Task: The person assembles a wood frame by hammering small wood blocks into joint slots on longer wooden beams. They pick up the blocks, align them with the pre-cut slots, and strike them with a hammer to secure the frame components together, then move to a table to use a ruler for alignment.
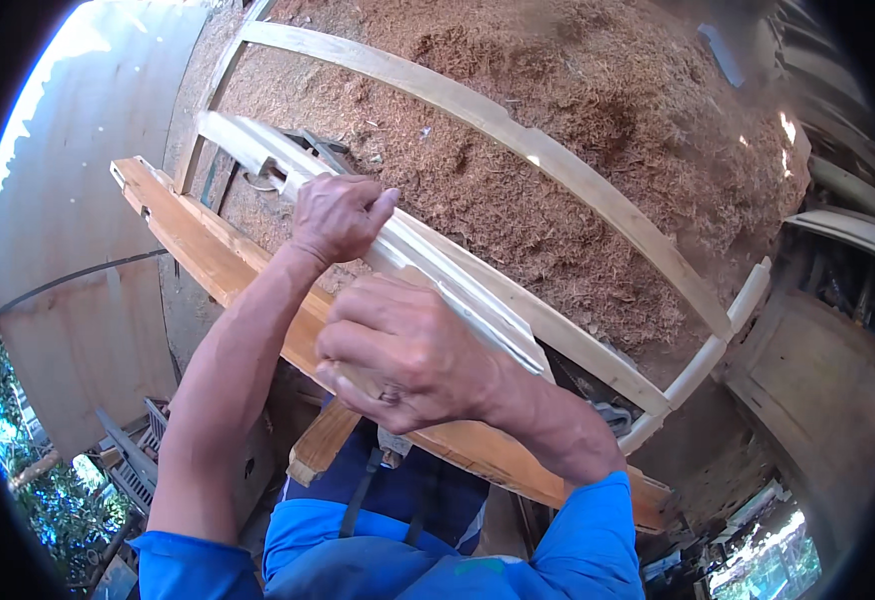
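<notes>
Right hand (408, 350) nearest, left hand (343, 215) over the pale board (463, 287)

The right hand is curled in and a little blurred; I can't tell what, if anything, it grips. Farther out, the left hand makes a fist with its thumb raised, its contact beneath hidden. The pale board, grooved lengthwise, runs slantwise between 2 other pieces: an orange-brown plank (198, 245) toward the person and a curved strip (458, 100) beyond. Wood shavings (598, 150) carpet the ground.
</notes>
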Demonstrator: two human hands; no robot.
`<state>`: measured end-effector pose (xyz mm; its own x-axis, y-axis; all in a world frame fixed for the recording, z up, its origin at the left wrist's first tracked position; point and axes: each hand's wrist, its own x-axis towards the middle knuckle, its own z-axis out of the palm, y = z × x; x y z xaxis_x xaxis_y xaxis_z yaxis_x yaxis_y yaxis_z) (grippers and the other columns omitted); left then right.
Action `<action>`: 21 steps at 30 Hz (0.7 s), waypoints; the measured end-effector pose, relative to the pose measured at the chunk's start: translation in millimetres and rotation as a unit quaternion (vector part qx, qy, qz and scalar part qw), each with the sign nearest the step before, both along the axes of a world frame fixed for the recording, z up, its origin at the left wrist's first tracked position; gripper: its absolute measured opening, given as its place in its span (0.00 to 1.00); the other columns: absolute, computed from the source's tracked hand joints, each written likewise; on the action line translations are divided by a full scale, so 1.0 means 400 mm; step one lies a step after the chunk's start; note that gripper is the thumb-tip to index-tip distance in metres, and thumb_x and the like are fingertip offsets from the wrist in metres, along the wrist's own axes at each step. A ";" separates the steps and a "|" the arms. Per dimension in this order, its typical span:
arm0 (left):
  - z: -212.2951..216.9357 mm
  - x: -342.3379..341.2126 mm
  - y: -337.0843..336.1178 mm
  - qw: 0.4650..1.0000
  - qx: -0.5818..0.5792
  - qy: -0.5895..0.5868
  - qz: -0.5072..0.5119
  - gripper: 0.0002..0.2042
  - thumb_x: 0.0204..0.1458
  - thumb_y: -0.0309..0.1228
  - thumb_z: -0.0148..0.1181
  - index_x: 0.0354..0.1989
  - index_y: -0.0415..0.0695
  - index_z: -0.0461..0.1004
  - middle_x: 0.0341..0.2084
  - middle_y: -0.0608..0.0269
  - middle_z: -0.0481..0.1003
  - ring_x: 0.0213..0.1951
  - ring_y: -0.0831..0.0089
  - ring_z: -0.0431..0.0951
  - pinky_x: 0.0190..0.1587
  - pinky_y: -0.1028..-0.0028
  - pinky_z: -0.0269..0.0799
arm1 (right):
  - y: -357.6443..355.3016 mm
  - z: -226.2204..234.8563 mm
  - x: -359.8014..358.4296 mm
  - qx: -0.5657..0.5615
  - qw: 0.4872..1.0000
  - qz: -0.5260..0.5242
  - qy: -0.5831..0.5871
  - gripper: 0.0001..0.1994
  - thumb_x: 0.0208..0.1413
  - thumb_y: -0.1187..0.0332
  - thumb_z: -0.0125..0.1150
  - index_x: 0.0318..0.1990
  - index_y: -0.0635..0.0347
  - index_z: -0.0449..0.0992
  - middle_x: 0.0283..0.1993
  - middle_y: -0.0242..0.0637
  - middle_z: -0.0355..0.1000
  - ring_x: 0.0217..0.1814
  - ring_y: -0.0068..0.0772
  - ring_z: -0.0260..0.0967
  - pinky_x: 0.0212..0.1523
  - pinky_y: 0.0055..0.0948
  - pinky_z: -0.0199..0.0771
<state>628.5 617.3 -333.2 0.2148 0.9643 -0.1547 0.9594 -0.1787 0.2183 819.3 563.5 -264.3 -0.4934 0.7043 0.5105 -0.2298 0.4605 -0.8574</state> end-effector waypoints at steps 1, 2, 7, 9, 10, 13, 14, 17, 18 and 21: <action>-0.009 0.023 0.002 0.999 -0.001 0.009 -0.034 0.20 0.59 0.44 0.56 0.18 0.46 0.76 0.20 0.56 0.76 0.27 0.52 0.78 0.36 0.55 0.71 | -0.001 0.000 0.015 -0.001 1.000 0.000 -0.007 0.09 0.47 0.69 0.66 0.29 0.61 0.71 0.31 0.41 0.65 0.35 0.45 0.69 0.40 0.42 0.71; -0.013 0.031 0.002 0.999 -0.001 0.001 -0.035 0.20 0.59 0.44 0.56 0.18 0.46 0.76 0.20 0.56 0.76 0.27 0.52 0.78 0.36 0.55 0.71 | 0.002 0.002 0.027 -0.009 1.000 -0.011 -0.022 0.09 0.47 0.70 0.68 0.33 0.59 0.74 0.34 0.40 0.69 0.37 0.43 0.71 0.41 0.41 0.73; -0.010 0.008 -0.025 0.998 -0.054 0.032 0.016 0.23 0.61 0.50 0.50 0.22 0.47 0.79 0.24 0.55 0.80 0.31 0.56 0.81 0.44 0.56 0.74 | -0.079 0.068 0.104 -0.006 0.991 -0.112 -0.076 0.24 0.55 0.50 0.68 0.51 0.57 0.75 0.48 0.44 0.74 0.50 0.50 0.73 0.59 0.51 0.68; 0.030 0.022 -0.007 0.992 -0.118 0.039 0.023 0.23 0.62 0.50 0.48 0.25 0.46 0.80 0.27 0.58 0.81 0.33 0.56 0.81 0.48 0.58 0.72 | -0.203 0.028 0.222 0.032 0.962 -0.260 -0.081 0.39 0.61 0.30 0.43 0.67 0.50 0.61 0.55 0.50 0.70 0.58 0.51 0.69 0.65 0.57 0.61; 0.018 0.015 -0.009 0.996 -0.090 0.011 0.014 0.23 0.61 0.49 0.49 0.25 0.46 0.81 0.28 0.58 0.81 0.34 0.58 0.82 0.49 0.59 0.72 | -0.252 0.016 0.256 0.013 0.934 -0.351 -0.073 0.42 0.61 0.26 0.33 0.70 0.48 0.56 0.57 0.51 0.68 0.60 0.51 0.67 0.66 0.56 0.60; 0.040 0.034 0.008 0.993 -0.115 0.019 0.010 0.22 0.61 0.49 0.49 0.26 0.48 0.82 0.29 0.57 0.82 0.36 0.59 0.82 0.48 0.59 0.71 | -0.232 -0.012 0.202 0.016 0.911 -0.410 -0.054 0.43 0.60 0.27 0.38 0.70 0.52 0.56 0.58 0.52 0.66 0.61 0.50 0.65 0.66 0.54 0.61; 0.032 0.030 0.003 0.993 -0.114 0.016 0.014 0.22 0.61 0.49 0.49 0.26 0.48 0.82 0.29 0.57 0.82 0.36 0.59 0.82 0.48 0.59 0.71 | -0.200 -0.024 0.153 0.011 0.914 -0.394 -0.092 0.42 0.59 0.30 0.45 0.68 0.54 0.57 0.56 0.50 0.67 0.59 0.50 0.66 0.63 0.53 0.65; 0.013 0.000 -0.006 0.995 -0.091 -0.030 0.011 0.22 0.61 0.50 0.49 0.27 0.48 0.81 0.29 0.57 0.82 0.37 0.59 0.82 0.49 0.59 0.70 | -0.289 -0.073 0.131 -0.013 0.912 -0.335 -0.235 0.34 0.57 0.45 0.64 0.61 0.60 0.63 0.52 0.50 0.68 0.52 0.52 0.69 0.52 0.51 0.71; 0.016 -0.010 -0.010 0.997 -0.075 -0.033 0.007 0.21 0.61 0.50 0.51 0.27 0.47 0.80 0.29 0.57 0.81 0.37 0.59 0.81 0.48 0.59 0.70 | -0.366 -0.112 0.154 -0.012 0.910 -0.305 -0.281 0.32 0.57 0.47 0.65 0.59 0.62 0.66 0.52 0.50 0.69 0.51 0.52 0.70 0.50 0.51 0.72; 0.021 0.002 -0.019 0.993 -0.094 -0.065 0.008 0.22 0.60 0.54 0.52 0.31 0.47 0.79 0.31 0.58 0.81 0.38 0.59 0.81 0.48 0.61 0.70 | -0.589 -0.293 0.240 -0.240 0.884 -0.121 -0.382 0.28 0.55 0.52 0.66 0.57 0.60 0.68 0.51 0.50 0.69 0.49 0.54 0.71 0.48 0.51 0.72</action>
<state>629.4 609.6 -324.9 0.2292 0.9243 -0.3052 0.9231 -0.1069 0.3693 915.5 328.1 -381.5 -0.3704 0.8812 -0.2936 0.5562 -0.0427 -0.8300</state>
